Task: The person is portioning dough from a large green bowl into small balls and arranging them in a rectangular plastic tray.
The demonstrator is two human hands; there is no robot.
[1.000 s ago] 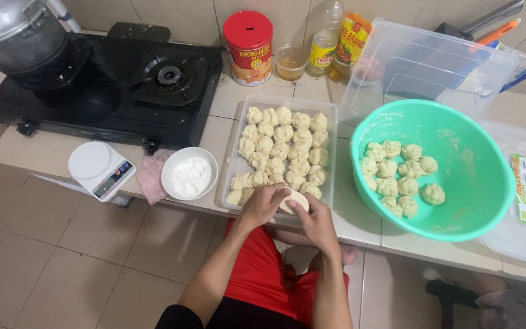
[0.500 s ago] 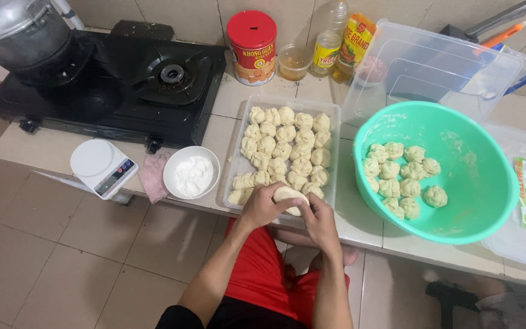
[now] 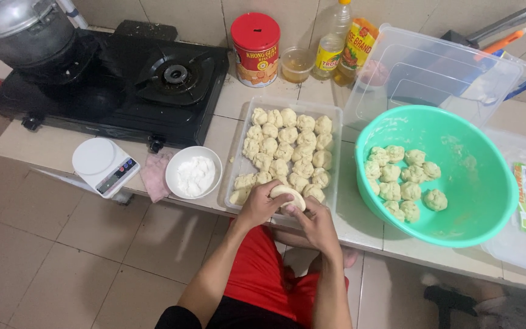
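Left hand (image 3: 262, 208) and right hand (image 3: 315, 220) are both pinching a flattened dough disc (image 3: 287, 195) with curled fingers, just over the near edge of the clear tray (image 3: 334, 159) of dough balls (image 3: 287, 145).

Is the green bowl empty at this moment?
No, the green bowl holds about a dozen dough balls clustered on its left side, while both hands hold a dough piece over the clear tray.

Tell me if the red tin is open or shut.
Shut: the red tin stands upright by the stove with its red lid on top.
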